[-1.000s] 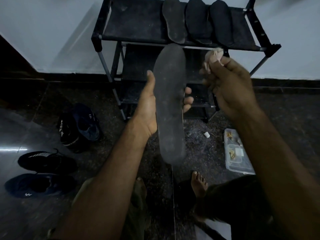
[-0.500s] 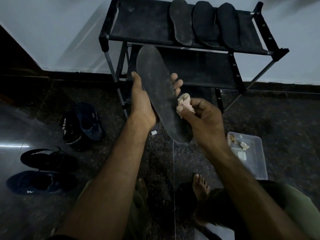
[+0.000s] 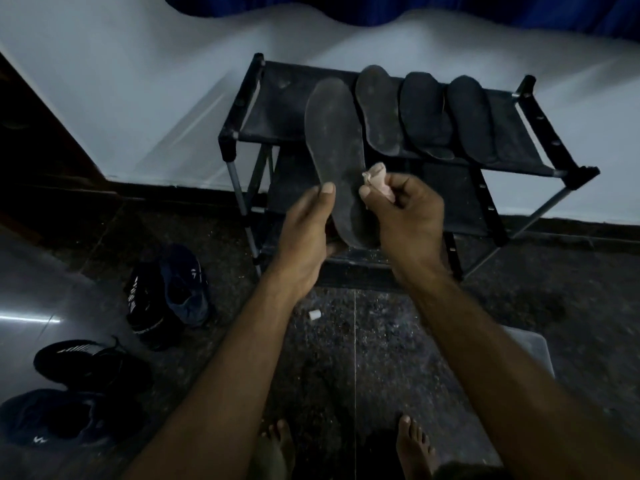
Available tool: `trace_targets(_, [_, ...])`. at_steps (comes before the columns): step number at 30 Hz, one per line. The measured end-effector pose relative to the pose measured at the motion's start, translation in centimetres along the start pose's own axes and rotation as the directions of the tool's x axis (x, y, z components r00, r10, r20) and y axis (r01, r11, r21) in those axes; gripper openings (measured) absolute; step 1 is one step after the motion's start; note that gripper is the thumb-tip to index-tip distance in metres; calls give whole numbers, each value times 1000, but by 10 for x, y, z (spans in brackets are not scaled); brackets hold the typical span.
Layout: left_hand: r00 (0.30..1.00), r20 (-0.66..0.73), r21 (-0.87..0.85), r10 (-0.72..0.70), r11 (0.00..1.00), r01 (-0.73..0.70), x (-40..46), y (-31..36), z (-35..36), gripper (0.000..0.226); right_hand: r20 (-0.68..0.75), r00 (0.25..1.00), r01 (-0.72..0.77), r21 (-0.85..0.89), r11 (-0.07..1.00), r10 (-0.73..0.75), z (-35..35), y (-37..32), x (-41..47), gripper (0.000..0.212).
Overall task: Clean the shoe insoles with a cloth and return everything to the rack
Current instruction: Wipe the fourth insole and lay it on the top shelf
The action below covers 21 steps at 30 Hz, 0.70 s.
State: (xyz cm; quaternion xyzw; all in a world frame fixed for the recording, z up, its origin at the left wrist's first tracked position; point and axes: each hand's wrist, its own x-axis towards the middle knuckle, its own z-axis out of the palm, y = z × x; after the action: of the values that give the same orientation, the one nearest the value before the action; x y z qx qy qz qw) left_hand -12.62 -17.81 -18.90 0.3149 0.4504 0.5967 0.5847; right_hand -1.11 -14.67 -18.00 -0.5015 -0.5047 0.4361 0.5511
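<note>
The held insole is dark grey, flat and elongated, its surface dull and marked with pale scuffs and dust; it stands nearly upright, toe end up, in front of the top shelf of the rack, heel end down between the two hands. The left hand grips it at the heel end, thumb laid along the near face, fingers wrapped behind and mostly hidden. The right hand is curled tight around a small crumpled pale cloth, which protrudes above the thumb and forefinger and sits against the insole's right edge; whether it actually touches the insole cannot be confirmed. Three further dark insoles lie side by side on the rack's top shelf, overlapping slightly, to the right of the held one. On the dark floor to the left lie dark shoes, in two pairs. A clear plastic container shows partly behind the right forearm.
</note>
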Motion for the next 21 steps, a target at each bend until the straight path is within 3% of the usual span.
trace_targets(9, [986,-166,170,32,985,-3,76,49,-16,11,-27,997,70,-52,996,-72,57,9,97,4])
trace_targets(16, [969,-245,257,45,966,20,112,49,-30,11,9,1000,-12,76,997,11,59,26,80,18])
trace_targets(21, [947,-308,208,97,978,-32,110,40,-31,11,21,999,-35,127,991,32,56,23,73,8])
